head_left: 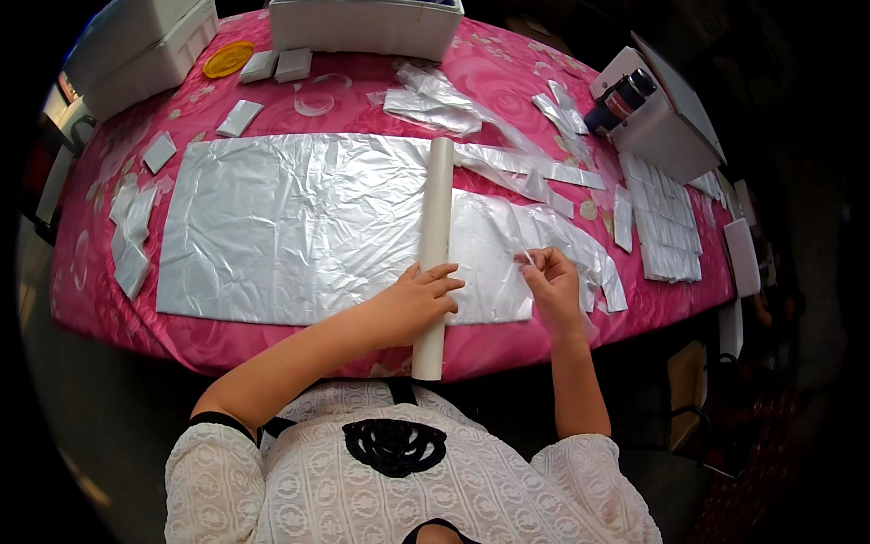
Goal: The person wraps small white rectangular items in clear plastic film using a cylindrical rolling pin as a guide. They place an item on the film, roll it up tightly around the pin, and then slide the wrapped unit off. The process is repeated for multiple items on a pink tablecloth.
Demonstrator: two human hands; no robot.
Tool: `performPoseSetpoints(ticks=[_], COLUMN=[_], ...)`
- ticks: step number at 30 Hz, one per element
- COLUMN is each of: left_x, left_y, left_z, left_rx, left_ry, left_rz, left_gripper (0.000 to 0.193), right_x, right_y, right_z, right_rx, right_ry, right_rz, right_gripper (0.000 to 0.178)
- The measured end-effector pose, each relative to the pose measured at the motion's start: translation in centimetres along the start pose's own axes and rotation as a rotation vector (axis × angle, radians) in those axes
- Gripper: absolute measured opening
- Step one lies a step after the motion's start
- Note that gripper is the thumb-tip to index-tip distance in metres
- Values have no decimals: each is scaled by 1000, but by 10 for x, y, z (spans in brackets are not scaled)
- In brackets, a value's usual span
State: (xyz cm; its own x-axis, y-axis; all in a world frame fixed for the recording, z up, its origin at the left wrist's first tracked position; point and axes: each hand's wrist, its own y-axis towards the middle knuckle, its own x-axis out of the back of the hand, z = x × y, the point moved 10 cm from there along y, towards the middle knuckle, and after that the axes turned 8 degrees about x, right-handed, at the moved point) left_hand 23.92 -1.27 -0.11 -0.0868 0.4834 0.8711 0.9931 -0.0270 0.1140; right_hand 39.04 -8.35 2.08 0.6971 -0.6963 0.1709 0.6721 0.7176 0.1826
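Observation:
A wide stack of silvery-clear plastic bags lies creased across the middle of the table. Over its right part rests a long pale tube, pointing away from me. My left hand lies on the near half of this tube, its fingers spread across it. To the right of the tube, thin plastic bags spread out loosely, with their right ends bunched. My right hand pinches the edge of one thin plastic bag between thumb and fingers, slightly above the pile.
White foam boxes stand at the back, near a yellow round lid. Folded plastic packets lie left. Folded bags sit in rows at right, by a dark bottle and white box. A pink flowered cloth covers the table.

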Motion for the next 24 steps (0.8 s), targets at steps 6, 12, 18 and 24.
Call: performPoseSetpoints(ticks=[6,12,18,24], left_x=[10,4,52,119], left_y=[-14,-40,-110,-169], left_z=[33,69,177,250], left_rx=[516,685,993,1142], left_ry=[-1014,-1304,-1235,-252], left_rz=[-97,32,-112,-69], left_gripper=[34,25,15,20], right_x=[-103,-131,-73,-91], right_y=[-46,-60,-60,-93], right_z=[23,56,50,-13], right_rx=[-75,56,157,-258], right_ry=[262,-57,-830,-853], right_rz=[292,580,234,530], right_gripper=[18,46,37,43])
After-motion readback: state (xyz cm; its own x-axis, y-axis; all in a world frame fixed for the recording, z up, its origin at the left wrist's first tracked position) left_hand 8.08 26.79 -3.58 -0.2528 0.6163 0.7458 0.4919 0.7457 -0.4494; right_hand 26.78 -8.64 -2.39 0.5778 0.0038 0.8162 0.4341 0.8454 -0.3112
